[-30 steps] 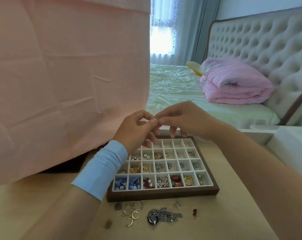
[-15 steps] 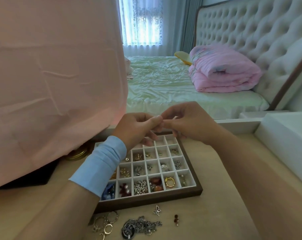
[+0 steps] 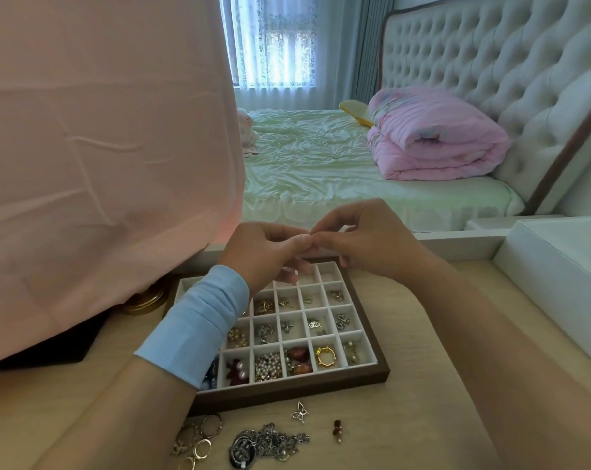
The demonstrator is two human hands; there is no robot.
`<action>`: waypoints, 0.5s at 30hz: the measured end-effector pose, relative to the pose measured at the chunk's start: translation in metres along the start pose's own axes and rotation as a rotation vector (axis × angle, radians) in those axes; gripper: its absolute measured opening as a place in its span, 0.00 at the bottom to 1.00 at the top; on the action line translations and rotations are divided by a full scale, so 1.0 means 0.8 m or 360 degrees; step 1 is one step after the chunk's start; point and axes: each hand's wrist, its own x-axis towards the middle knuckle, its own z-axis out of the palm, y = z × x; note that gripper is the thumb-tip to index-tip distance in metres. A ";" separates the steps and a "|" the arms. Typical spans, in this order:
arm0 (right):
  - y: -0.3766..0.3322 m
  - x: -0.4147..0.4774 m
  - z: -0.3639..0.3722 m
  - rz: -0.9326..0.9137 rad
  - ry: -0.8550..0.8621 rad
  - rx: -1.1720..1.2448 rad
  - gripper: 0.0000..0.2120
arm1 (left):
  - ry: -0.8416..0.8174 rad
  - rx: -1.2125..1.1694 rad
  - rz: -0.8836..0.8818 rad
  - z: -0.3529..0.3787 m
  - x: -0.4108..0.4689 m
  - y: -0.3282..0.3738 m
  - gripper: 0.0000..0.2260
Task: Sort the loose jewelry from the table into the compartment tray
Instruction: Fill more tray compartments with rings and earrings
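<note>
Hands: left hand [image 3: 263, 254] and right hand [image 3: 368, 244] are raised over the far rows of the tray, fingertips meeting between them.
Grip, left: thumb and forefinger are pressed together at the meeting point and the other fingers are curled under. I cannot tell what sits between them, if anything.
Grip, right: fingertips are bunched against the left thumb. The pinch point is too small for me to read.
Tray [image 3: 287, 390]: dark wood frame with a white grid, lying flat on the table [image 3: 423, 418]. The left columns are partly hidden by the blue sleeve [image 3: 196, 329].
Near row, right to left: small pale studs, gold ring [image 3: 325, 356], red stones [image 3: 298, 362], pearls [image 3: 268, 366], then a dark pink piece.
Middle rows: small silver and gold bits, one lot per cell, among them a silver wing shape [image 3: 314, 324] and heart charms [image 3: 342, 321].
Loose jewelry: it lies on the table just in front of the tray's near edge. I see a silver butterfly [image 3: 299, 411], a red bead piece [image 3: 337, 431], a tangled chain [image 3: 268, 442] and a cluster of hoops [image 3: 199, 439] at the left.
Surroundings: pink cloth [image 3: 101, 164] hangs at the left with a gold disc [image 3: 148, 298] showing under its hem. A white box [image 3: 558, 276] stands at the right. Beyond is a bed [image 3: 321, 164] carrying a folded pink quilt [image 3: 433, 140].
</note>
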 end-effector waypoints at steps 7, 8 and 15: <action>0.025 0.004 -0.002 0.0113 -0.0175 -0.0677 0.03 | 0.0049 0.0969 0.0277 -0.003 0.015 -0.025 0.08; 0.028 0.004 -0.002 0.0146 -0.0254 -0.0839 0.04 | 0.0005 0.1110 0.0292 -0.003 0.015 -0.028 0.10; 0.024 0.000 0.010 0.0023 -0.0393 -0.1361 0.06 | -0.0187 0.1490 0.0319 -0.007 0.010 -0.040 0.15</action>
